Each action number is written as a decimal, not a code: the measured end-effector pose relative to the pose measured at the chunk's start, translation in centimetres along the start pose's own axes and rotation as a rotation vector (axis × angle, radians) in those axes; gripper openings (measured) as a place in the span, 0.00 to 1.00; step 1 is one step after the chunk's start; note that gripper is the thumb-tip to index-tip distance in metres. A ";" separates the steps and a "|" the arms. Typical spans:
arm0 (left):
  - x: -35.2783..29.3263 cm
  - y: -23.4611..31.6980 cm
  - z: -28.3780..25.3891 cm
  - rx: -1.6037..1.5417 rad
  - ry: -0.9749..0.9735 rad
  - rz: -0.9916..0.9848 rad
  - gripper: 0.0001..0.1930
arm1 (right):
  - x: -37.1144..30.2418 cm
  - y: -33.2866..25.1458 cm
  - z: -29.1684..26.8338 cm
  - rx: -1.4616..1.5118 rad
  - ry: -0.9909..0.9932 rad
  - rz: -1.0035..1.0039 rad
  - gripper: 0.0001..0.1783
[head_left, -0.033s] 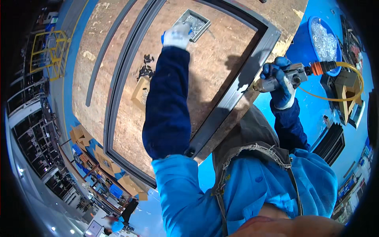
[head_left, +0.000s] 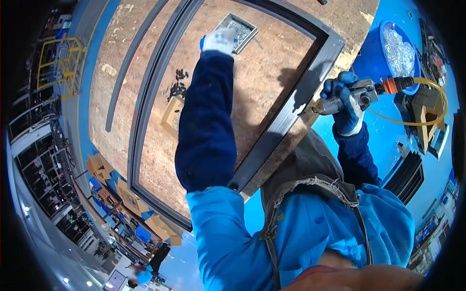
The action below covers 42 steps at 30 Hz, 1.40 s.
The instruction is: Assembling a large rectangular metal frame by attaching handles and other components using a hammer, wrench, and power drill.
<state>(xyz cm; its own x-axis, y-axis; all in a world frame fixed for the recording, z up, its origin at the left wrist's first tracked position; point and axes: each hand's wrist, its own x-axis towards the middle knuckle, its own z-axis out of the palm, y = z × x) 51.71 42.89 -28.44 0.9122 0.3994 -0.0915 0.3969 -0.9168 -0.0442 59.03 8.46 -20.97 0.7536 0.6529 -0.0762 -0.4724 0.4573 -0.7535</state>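
My left hand (head_left: 219, 41), in a white and blue glove, reaches over the near left edge of a small grey tray (head_left: 247, 41). Silvery screws or rivets (head_left: 238, 30) lie in that tray; my fingertips are hidden. My right hand (head_left: 350, 110), in a blue glove, is wrapped round a grey air-powered tool (head_left: 331, 105) with an orange coupling (head_left: 397, 84) and a yellow hose (head_left: 445, 99). The tool's nose points left, beside the near right rail of a dark grey metal frame (head_left: 272, 130). This frame lies on a worn wooden table, around the tray.
Inside the frame lie black small parts (head_left: 178, 83) and an open cardboard box (head_left: 171, 119). A loose grey strip (head_left: 125, 72) rests left of the frame. Right of the table stand a blue bin (head_left: 378, 53) of clear plastic and a cardboard box (head_left: 427, 114).
My left hand has shifted very slightly at the tray. My right hand and its tool look unmoved.
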 end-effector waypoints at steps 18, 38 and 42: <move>0.8 -0.5 -0.8 -1.803 0.158 -0.490 0.07 | 5.1 -2.4 -3.1 -0.036 -0.021 -0.003 0.17; -26.7 14.8 0.0 -2.809 0.809 -0.177 0.09 | -2.9 0.8 10.9 0.456 -0.493 0.004 0.18; -32.7 17.5 -0.9 -2.734 0.828 -0.440 0.13 | -9.0 2.0 12.5 0.388 -0.490 0.003 0.18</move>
<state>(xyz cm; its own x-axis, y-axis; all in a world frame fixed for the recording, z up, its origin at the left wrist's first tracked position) 28.85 13.80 -25.34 0.4750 0.8412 -0.2583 -0.7399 0.5407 0.4002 45.60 11.06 -13.66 0.4982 0.8138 0.2993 -0.6753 0.5807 -0.4547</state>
